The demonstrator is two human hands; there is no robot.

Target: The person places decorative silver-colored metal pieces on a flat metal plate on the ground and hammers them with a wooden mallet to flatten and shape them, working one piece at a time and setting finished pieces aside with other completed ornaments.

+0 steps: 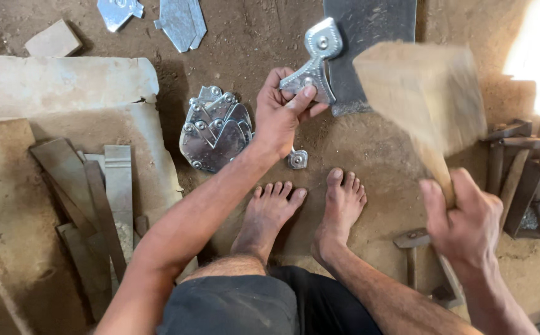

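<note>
My left hand (280,111) pinches the lower end of a shiny pressed-metal piece (313,59) with round studs, holding it against a dark flat steel block (375,25) set in the dirt. My right hand (465,226) grips the handle of a big wooden mallet (422,93), raised and blurred above and to the right of the metal piece. My two bare feet (307,208) rest on the ground just below the work.
A stack of similar studded metal pieces (215,129) lies left of my left hand, a small square one (296,159) near my wrist. Metal strips (106,198) and stone slabs (65,84) lie at left. Hammers and tools (524,174) lie at right, a hammer (411,248) near my feet.
</note>
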